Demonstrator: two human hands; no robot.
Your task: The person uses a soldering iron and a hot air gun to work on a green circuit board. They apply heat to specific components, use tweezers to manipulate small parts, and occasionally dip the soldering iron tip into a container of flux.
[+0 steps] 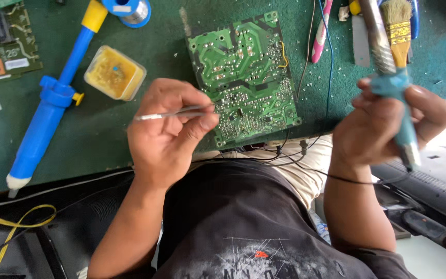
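Head cam: soldering work on green PCB [243, 77], solder-side up on green surface [130, 139].
L hand [169, 126] fingers pinch thin solder wire [174, 112], tip at board's lower-left edge. R hand [383, 126] fingers wrapped round teal-handled iron [393, 77], raised off board. Judging: mid-joint; next needs iron tip and wire meeting on one pad. Square tub [114, 72] holds yellow flux paste, lid off. Blue desolder pump [52, 103] lies just beside it.
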